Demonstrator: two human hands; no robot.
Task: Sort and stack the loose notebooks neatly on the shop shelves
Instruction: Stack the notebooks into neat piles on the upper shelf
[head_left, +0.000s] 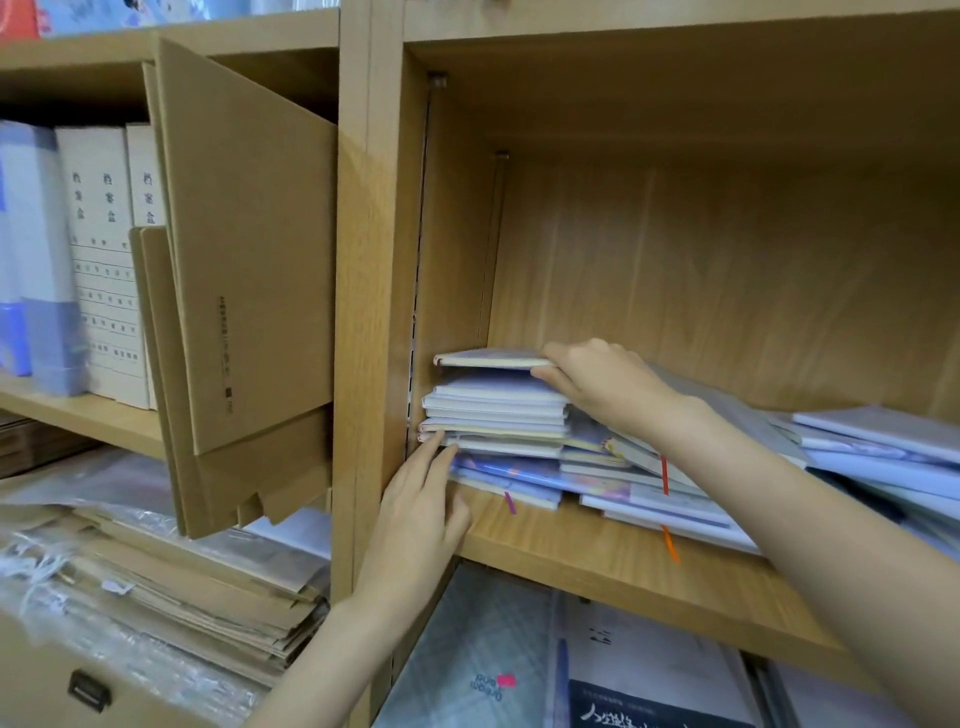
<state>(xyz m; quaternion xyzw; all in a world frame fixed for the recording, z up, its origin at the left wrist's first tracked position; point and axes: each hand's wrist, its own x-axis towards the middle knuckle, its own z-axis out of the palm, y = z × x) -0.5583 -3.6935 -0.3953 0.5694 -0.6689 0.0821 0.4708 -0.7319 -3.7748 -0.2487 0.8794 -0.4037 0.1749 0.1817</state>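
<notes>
You are reaching both bare arms into the right-hand compartment of the wooden shelf (597, 551). Your right hand (602, 389) is coming in from the lower right, forearm slanting up across the loose notebooks (857, 457) — the fingers are curled round the right edge of the top notebook (491, 358), thumb underneath and knuckles on top, holding it raised just above the stack (498, 415) with a gap showing between them. Your left hand (421, 509) is rising from below, wrist bent back, its fingers lying straight and close together; the fingertips (441, 447) are pressing against the lower left corner of the stack, near the compartment's left wall.

The stack is sitting at the left end of the shelf board, spines facing you, resting on wider purple-covered notebooks (519, 478). To its right the other notebooks are lying fanned and tilted over one another, orange ribbon markers (667, 540) hanging over the shelf edge.

In the left compartment, flat cardboard sheets (249, 249) are leaning beside white file boxes (101, 260) — more books are lying on the shelf below.
</notes>
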